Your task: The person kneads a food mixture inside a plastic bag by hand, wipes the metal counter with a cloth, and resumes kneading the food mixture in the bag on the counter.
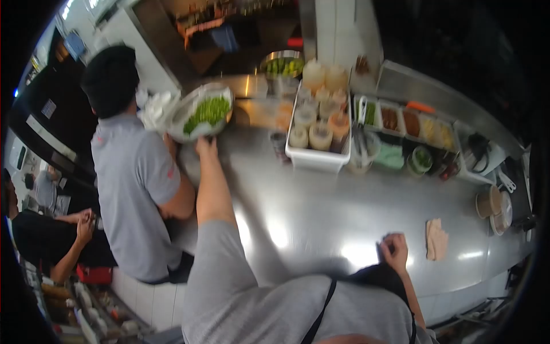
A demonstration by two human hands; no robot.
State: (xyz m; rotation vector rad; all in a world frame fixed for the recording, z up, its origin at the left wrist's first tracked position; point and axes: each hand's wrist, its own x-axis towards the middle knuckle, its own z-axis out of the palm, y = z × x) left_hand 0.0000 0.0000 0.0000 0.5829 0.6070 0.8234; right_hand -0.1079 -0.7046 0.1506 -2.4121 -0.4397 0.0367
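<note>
My left hand (pixel 206 147) is stretched far forward, its fingers closed at the near rim of a large pale bowl (pixel 224 94). Chopped greens (pixel 207 112) lie inside the bowl, which looks slightly tilted. Near the front edge of the steel counter (pixel 309 212), my right hand (pixel 394 250) is held with its fingers curled; a small dark thing shows at the fingertips, too small to name. To the right of that hand a folded tan cloth (pixel 436 239) lies on the counter.
A co-worker (pixel 134 172) in a grey shirt and black cap stands at the left beside the bowl. A white bin (pixel 318 159) of sauce bottles stands at the back. Food trays (pixel 411 124), a green cloth (pixel 391 156) and round containers (pixel 488 202) are farther right.
</note>
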